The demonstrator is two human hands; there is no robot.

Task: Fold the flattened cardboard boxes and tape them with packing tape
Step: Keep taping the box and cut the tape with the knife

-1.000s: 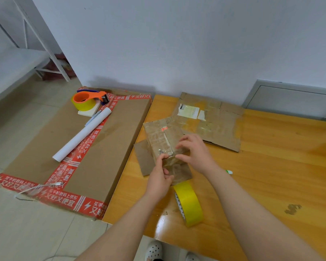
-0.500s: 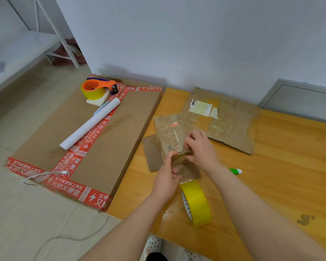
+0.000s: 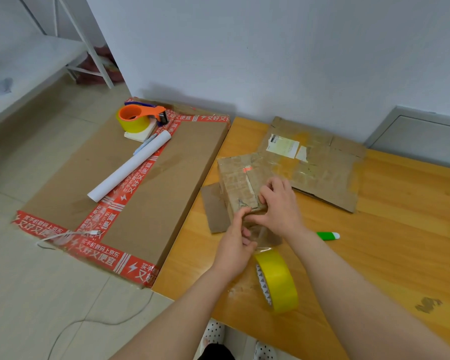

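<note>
Cardboard, taped glossy: small box [image 3: 240, 183] on the left part of the wooden table [image 3: 387, 229]. Pinches its near edge with the left hand [image 3: 234, 245], thumb against the board; grips the same end with the right hand [image 3: 278, 206], fingers curled over the top. Yellow tape roll [image 3: 278, 279] on edge just nearer (green marker [image 3: 327, 235] to the right). Flattened cardboard [image 3: 322, 175] beyond, far right of the box.

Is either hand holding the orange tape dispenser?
No, the tape dispenser sits on the big box, while the left hand and right hand hold the small box.
</note>
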